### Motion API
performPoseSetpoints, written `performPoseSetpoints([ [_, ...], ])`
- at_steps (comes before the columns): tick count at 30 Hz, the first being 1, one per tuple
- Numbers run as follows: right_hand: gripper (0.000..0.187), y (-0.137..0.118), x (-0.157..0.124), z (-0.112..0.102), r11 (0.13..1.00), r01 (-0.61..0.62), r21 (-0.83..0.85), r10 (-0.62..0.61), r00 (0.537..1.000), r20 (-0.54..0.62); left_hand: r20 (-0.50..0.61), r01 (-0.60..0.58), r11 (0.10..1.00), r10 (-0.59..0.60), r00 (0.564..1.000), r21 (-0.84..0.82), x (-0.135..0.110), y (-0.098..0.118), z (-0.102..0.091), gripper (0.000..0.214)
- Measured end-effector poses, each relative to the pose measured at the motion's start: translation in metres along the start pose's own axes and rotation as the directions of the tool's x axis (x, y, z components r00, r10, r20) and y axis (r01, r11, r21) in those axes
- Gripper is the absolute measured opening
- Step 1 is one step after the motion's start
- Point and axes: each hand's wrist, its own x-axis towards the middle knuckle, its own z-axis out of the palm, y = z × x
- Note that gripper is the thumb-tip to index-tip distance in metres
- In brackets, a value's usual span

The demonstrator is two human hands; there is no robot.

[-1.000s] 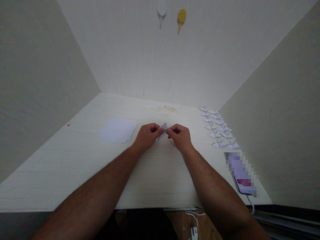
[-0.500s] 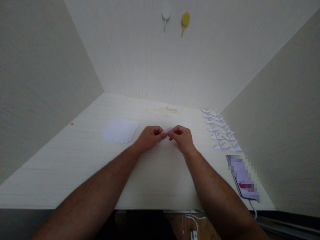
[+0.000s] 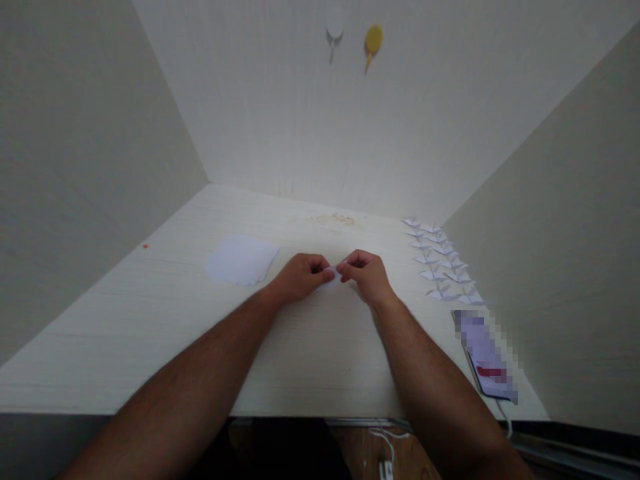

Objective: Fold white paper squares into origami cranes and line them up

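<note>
A small folded piece of white paper (image 3: 332, 269) is pinched between my two hands over the middle of the table. My left hand (image 3: 304, 275) grips its left part, thumb on top. On the other side my right hand (image 3: 365, 273) holds it between thumb and forefinger. The fingers cover most of the paper, so its exact shape is hidden. Left of my hands lies a loose stack of white paper sheets (image 3: 240, 259). Several folded paper cranes (image 3: 430, 259) stand in two rows at the table's right side.
A phone (image 3: 484, 357) with a blurred screen lies near the right front edge, a white cable (image 3: 505, 417) running from it. Walls enclose the white table (image 3: 320, 360) at left, back and right. White (image 3: 335, 27) and yellow hooks (image 3: 373, 40) hang on the back wall.
Less of the folded paper shows between my fingers than before, and its upper tip is now mostly hidden by my right hand. Both hands stay in nearly the same place.
</note>
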Motion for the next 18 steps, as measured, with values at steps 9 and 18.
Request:
performPoseSetpoints([
  [9,0.027,0.001,0.000,-0.001,0.999,0.038,0.018,-0.038,0.999,-0.009,0.009,-0.002,1.000,0.002,1.000,-0.011,0.000,0.001,-0.001,0.028],
  [18,0.015,-0.003,-0.002,0.007,0.998,0.037,-0.042,-0.039,0.998,-0.040,-0.099,-0.029,0.999,0.030,0.995,0.017,-0.002,0.003,0.009,0.034],
])
